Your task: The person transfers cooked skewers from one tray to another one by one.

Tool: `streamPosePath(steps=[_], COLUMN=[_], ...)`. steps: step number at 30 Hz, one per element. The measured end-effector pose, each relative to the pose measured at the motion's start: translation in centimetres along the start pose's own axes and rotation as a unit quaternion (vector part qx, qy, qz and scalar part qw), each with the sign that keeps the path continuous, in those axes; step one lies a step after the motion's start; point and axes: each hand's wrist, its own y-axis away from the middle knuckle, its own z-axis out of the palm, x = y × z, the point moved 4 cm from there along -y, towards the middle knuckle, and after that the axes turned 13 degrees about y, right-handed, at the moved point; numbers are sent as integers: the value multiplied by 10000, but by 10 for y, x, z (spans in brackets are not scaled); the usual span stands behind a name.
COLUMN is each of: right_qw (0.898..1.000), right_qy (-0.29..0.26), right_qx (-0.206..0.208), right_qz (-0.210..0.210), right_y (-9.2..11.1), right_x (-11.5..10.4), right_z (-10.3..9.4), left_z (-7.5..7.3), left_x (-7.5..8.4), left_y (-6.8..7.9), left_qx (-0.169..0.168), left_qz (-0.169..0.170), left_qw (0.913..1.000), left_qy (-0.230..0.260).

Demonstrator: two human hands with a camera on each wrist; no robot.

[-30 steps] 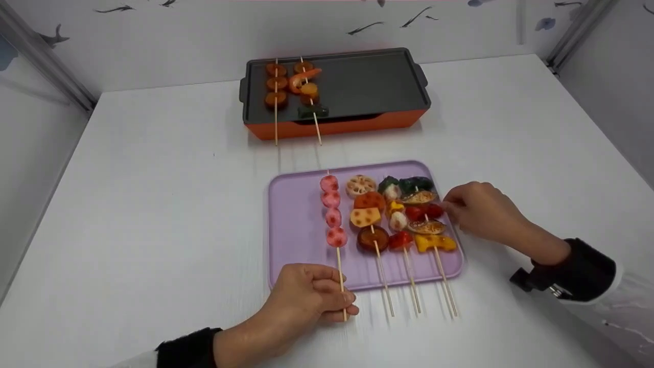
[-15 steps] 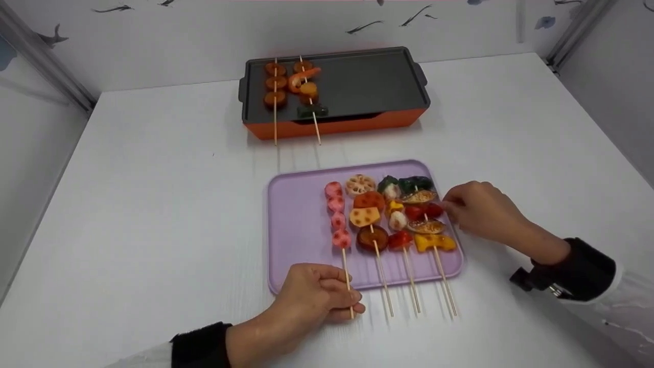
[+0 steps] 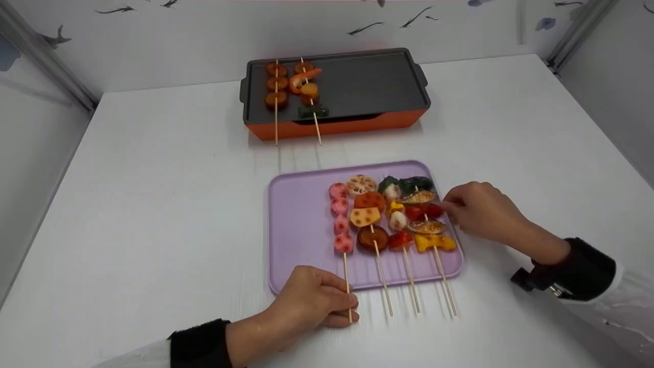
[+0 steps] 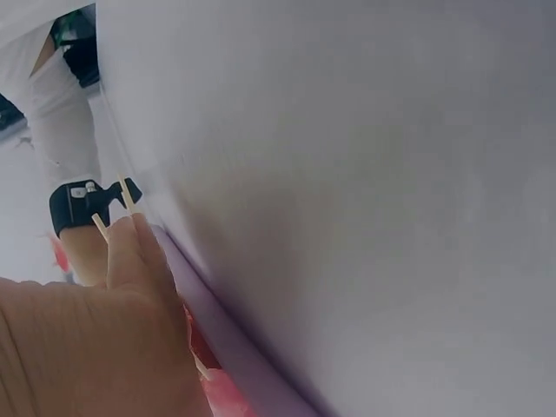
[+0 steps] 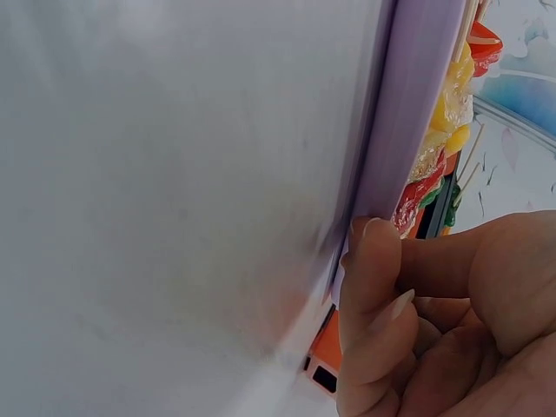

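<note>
My left hand [image 3: 311,301] pinches the bare stick of a skewer with several pink spotted pieces [image 3: 341,225]. The skewer lies on the left half of the food group on a purple tray [image 3: 296,225], its stick end past the front rim. At the tray's right rim, my right hand [image 3: 483,212] pinches the edge with thumb and curled fingers, as the right wrist view shows at the rim [image 5: 408,95]. Beside the pink skewer lie a lotus-root skewer [image 3: 365,217], one with garlic and red pepper [image 3: 398,220], and one with yellow pepper at its lower end [image 3: 434,243].
Behind the tray, an orange grill with a dark plate [image 3: 368,84] stands near the back wall. Two skewers rest on its left side: one of brown round slices [image 3: 276,84] and one with a shrimp [image 3: 305,82]. White table [image 3: 168,204] surrounds both.
The pink skewer has moved right and come down against the lotus-root skewer, carried by my left hand. My right hand has stayed at the tray's rim.
</note>
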Motion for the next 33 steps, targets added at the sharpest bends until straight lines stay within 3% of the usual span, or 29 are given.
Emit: streamPosePath(steps=[12,17,25,33], right_qw=[10000,9999,9999,10000], right_qy=[42,9,-33,-67], right_qx=[1,54,7,4], right_qz=[-42,-105,-129,-61], right_y=[-1,0,-1,0], right_x=[1,1,0,0], right_z=[-1,1,0,0], left_z=[3,-3,-17,-10], left_x=[3,9,22,35], left_y=[-2,-1,1,-10], left_qx=[-228,-450,-435,-318], left_qz=[-142,-142,152,466], left_qw=[9996,9985,9977,9950], left_qy=[-104,-295,-495,-822])
